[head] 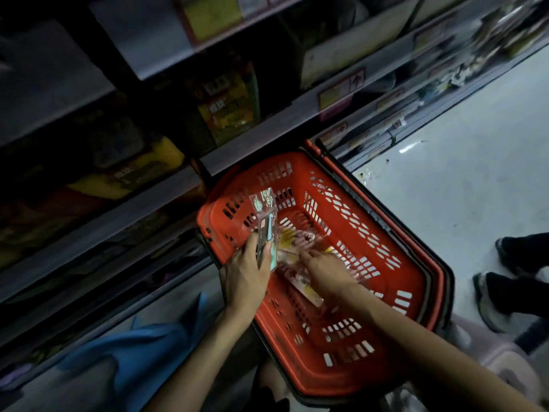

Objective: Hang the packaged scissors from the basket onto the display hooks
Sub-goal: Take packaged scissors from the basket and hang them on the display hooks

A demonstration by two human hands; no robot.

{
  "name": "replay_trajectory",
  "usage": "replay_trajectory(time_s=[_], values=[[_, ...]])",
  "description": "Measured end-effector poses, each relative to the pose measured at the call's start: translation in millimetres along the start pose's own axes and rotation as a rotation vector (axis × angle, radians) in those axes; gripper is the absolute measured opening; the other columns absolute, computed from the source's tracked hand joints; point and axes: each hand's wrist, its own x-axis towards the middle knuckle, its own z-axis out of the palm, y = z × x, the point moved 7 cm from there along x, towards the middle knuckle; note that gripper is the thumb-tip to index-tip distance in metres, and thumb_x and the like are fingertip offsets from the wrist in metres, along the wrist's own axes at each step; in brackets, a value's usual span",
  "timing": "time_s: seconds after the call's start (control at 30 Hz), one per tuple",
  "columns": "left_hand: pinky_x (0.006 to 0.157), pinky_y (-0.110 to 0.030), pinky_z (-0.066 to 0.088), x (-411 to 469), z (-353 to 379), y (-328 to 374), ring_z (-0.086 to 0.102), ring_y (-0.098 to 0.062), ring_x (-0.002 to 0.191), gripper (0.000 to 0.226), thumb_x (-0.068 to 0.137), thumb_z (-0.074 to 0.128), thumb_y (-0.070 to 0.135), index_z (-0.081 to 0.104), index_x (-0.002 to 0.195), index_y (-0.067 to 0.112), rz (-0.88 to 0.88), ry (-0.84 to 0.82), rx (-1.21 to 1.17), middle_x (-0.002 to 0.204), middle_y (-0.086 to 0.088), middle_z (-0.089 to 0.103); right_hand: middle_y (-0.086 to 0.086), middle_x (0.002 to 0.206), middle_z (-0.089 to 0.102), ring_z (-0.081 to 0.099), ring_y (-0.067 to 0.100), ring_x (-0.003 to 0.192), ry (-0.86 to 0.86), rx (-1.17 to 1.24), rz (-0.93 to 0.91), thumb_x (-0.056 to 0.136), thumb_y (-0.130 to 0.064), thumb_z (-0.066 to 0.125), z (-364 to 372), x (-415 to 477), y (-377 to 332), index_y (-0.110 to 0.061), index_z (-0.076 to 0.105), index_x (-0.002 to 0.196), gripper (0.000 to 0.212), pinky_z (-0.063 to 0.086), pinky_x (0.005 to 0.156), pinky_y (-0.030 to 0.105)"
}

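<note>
Head view: left hand [243, 278] grips 1 scissors pack [265, 224] upright at the basket [383, 224] rim; right hand [326, 272], loosely spread, touches packs [300, 243] lying inside.

A pale, glossy shop floor [463, 188] stretches right of the right hand [325, 270], bearing two dark shoes with pale soles [494, 301]. Under both hands sits a red slotted plastic basket [371, 233], its footing hidden. Grey metal shelves [261, 141] beyond the left hand [242, 278] hold blurred yellow packets [228, 111].

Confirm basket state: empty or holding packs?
Not empty. Clear packs lie on the basket floor under the right hand; the left hand grips one pack.
</note>
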Motion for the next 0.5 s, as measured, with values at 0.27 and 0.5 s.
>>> replay_trajectory(time_s=[0.27, 0.5], values=[[0.064, -0.032, 0.045, -0.9, -10.5, 2.7, 0.072, -0.026, 0.08, 0.025, 0.102, 0.064, 0.045, 0.067, 0.102, 0.02, -0.065, -0.063, -0.178, 0.089, 0.0, 0.077, 0.003, 0.098, 0.075, 0.069, 0.026, 0.094, 0.072, 0.462, 0.052, 0.092, -0.026, 0.066, -106.9, -63.4, -7.8, -0.02, 0.068, 0.106, 0.016, 0.045, 0.072, 0.032], [0.086, -0.035, 0.06, -13.4, -25.7, 18.8, 0.076, -0.015, 0.096, 0.027, 0.09, 0.066, 0.042, 0.072, 0.111, 0.025, -0.224, -0.309, -0.777, 0.105, 0.006, 0.08, -0.028, 0.076, 0.065, 0.059, -0.008, 0.07, 0.079, 0.592, -0.091, 0.095, -0.016, 0.066, -166.3, -100.3, -28.9, -0.04, 0.06, 0.085, 0.026, 0.042, 0.066, 0.013]])
